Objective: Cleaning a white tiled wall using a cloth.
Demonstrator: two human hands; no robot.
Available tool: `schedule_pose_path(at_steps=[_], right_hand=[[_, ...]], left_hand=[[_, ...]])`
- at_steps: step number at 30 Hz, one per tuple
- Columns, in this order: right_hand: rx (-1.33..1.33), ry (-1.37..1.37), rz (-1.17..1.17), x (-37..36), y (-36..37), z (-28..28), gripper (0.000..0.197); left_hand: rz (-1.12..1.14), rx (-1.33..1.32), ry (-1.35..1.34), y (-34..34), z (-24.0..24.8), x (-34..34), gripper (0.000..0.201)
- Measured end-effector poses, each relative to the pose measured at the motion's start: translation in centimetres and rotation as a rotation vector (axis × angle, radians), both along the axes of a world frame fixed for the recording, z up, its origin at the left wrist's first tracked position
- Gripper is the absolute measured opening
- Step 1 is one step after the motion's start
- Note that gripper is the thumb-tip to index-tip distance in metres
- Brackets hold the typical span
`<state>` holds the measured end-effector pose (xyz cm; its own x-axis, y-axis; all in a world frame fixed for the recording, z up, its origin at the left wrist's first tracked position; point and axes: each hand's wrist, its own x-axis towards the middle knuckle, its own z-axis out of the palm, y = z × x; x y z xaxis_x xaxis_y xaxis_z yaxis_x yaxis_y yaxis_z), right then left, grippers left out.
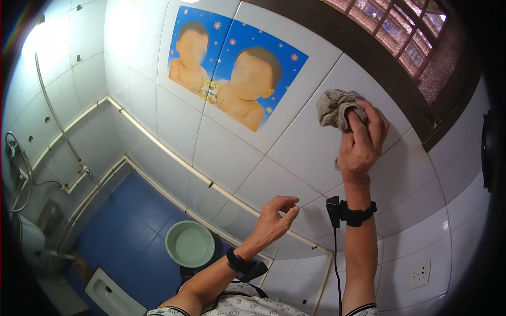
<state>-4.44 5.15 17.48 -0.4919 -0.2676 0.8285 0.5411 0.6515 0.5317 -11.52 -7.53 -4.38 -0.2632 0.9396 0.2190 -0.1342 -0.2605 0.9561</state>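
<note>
Bunched in my right hand (361, 139) is a grey-brown cloth (333, 109), pressed against the white wall tiles (295, 152) below the window frame. The fingers curl round the cloth's right side. My left hand (278, 217) hangs in the air near the wall, lower and to the left, with fingers loosely bent and a gap between thumb and forefinger. Nothing shows in it. Each wrist wears a black strap with a small device; a cable runs down from the right one (358, 213). A blue poster of two babies (226, 63) is on the tiles left of the cloth.
Cream pipes (174, 158) run along the walls. A pale green basin (190, 243) stands on the blue floor (132, 205), near a white squat toilet (112, 295). A barred window (406, 31) with a dark frame is at upper right, a socket (419, 274) at lower right, a shower hose (55, 110) at left.
</note>
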Motion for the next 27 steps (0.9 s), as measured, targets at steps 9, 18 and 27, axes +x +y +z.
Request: schedule_pose_path(at_steps=[9,18,27], right_hand=[[-0.335,-0.489,0.039,-1.0,-1.1,-11.4,0.013],[-0.153,-0.124,0.024,-3.1,-0.8,-7.6,0.012],[-0.359,-0.342,0.029,-2.2,-2.1,-12.3,0.016]], left_hand=[[0.009,-0.048,-0.005,0.2,-0.8,-1.4,0.032],[0.023,-0.033,-0.060,0.0,-1.3,-1.6,0.032],[0.008,-0.134,0.006,0.0,-3.6,-2.5,0.034]])
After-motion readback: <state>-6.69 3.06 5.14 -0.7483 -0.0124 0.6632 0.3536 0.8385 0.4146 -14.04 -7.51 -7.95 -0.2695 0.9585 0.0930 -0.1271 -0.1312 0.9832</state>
